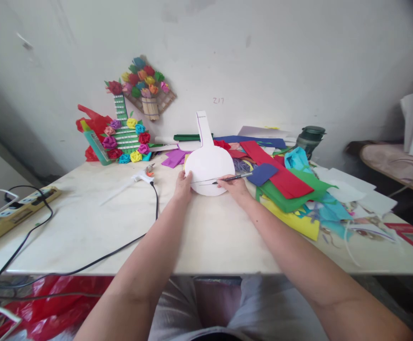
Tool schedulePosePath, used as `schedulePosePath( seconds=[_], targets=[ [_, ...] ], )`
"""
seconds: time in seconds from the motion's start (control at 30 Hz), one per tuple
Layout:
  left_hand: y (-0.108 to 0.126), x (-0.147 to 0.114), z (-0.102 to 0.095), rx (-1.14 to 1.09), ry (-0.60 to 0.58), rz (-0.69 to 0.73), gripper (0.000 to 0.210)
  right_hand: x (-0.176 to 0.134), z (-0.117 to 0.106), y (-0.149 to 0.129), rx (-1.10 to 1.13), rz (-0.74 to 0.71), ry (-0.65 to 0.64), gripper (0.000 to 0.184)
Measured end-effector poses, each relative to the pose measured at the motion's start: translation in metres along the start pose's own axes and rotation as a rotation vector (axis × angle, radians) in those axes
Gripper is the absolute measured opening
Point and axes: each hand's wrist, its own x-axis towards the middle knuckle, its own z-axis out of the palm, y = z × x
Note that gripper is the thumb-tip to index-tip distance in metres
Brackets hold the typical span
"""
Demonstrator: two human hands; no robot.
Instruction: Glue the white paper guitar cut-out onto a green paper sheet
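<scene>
A white cutout [211,163], round with a long narrow neck, is held up in front of me over the table. My left hand [184,185] pinches its lower left edge. Drawn lines show on it, one across the lower part of the disc and others along the neck. My right hand [234,188] is at the lower right edge with its fingers closed on a dark pen [240,177]. The pen lies nearly level, its tip pointing left over the disc near the drawn line. Some fingers of both hands are hidden behind the cutout.
A hot glue gun [142,176] with a black cord lies left of the cutout. Further left are a glue bottle [96,143], a flower-decorated stand [127,137] and a power strip [17,213]. Coloured sheets [280,175] pile up at right, before a dark bottle [310,138].
</scene>
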Motion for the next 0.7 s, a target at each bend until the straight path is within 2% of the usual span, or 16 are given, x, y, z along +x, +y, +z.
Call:
schedulePosePath(
  seconds=[0.7],
  targets=[
    [-0.0011, 0.0006, 0.0004, 0.021, 0.008, -0.016, 0.026, 0.0006, 0.0017, -0.0009, 0.008, 0.032, -0.022, 0.015]
  ],
)
